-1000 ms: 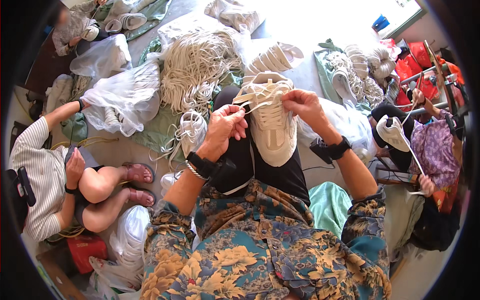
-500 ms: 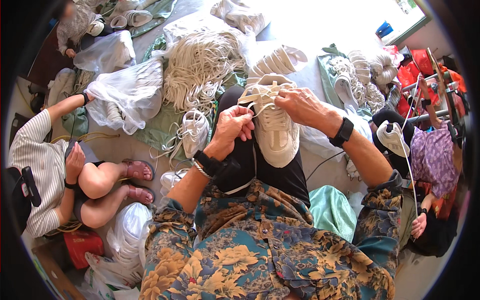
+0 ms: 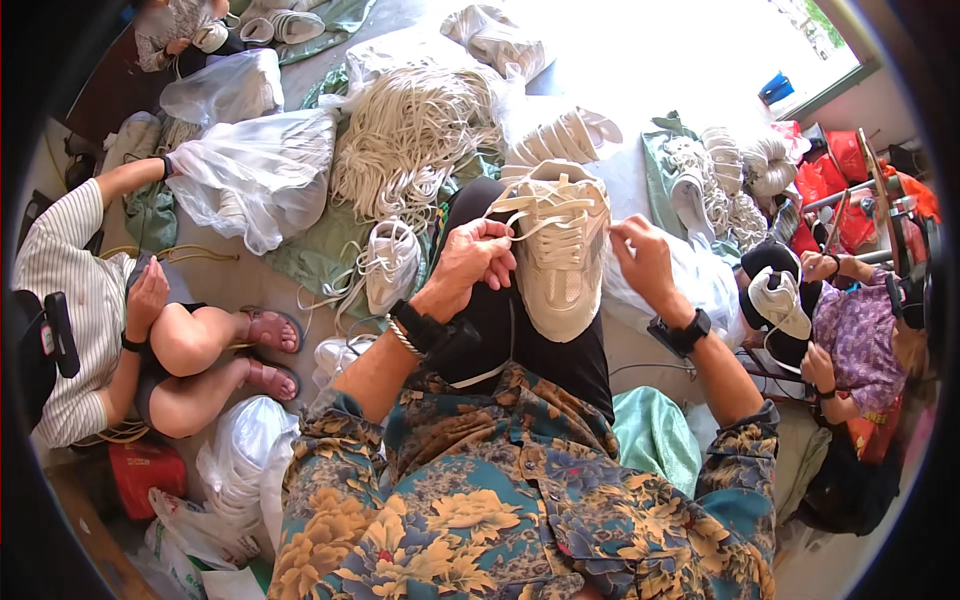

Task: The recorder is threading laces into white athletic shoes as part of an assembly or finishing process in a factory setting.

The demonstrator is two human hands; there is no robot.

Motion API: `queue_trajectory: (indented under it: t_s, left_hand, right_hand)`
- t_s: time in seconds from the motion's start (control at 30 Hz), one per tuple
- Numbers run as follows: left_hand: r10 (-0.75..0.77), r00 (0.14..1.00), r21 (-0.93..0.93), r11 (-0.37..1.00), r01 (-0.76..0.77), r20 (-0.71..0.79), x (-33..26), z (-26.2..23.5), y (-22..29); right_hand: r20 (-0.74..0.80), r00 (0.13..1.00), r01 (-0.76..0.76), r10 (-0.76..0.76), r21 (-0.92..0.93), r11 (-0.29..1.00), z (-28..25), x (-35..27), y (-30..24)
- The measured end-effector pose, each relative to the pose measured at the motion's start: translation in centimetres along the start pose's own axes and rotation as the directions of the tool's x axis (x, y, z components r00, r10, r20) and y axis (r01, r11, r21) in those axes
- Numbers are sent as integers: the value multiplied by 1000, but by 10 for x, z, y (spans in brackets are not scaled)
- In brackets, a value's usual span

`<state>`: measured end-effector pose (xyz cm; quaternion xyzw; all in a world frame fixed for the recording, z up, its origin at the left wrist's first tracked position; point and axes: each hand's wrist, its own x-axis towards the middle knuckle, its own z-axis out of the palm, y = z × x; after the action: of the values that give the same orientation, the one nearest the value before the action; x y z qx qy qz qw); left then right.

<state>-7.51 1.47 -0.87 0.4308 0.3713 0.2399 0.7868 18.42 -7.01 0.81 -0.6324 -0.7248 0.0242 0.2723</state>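
A person sits with a cream sneaker (image 3: pixel 560 255) resting on the lap. The left hand (image 3: pixel 478 255) pinches a white lace (image 3: pixel 520 215) with fingers closed; the right hand (image 3: pixel 642 262) grips the shoe's side, fingers curled. Ahead lies a heap of loose white laces (image 3: pixel 410 150) beside a clear plastic bag (image 3: pixel 255 175) (contents unclear). Another sneaker (image 3: pixel 392 265) lies left of the knee. 2 seated co-workers flank the person, the right one holding a white shoe (image 3: pixel 780 300).
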Motion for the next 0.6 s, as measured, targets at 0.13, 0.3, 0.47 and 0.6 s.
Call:
queue_trajectory:
  t_s: [0.13, 0.3, 0.47, 0.6]
  left_hand:
    - [-39, 999, 32, 999, 39, -2, -1, 6, -2]
    - [-95, 995, 173, 981, 88, 31, -2, 16, -1]
    - [-79, 997, 228, 971, 77, -1, -2, 15, -9]
    - [-120, 991, 235, 966, 105, 51, 7, 24, -16]
  right_hand:
    - [-120, 955, -234, 271, 257, 938, 1, 44, 23]
    - [361, 883, -441, 299, 423, 792, 24, 96, 42]
    - [522, 803, -573, 287, 543, 614, 3, 97, 62]
    - [129, 977, -211, 168, 552, 807, -6, 33, 134]
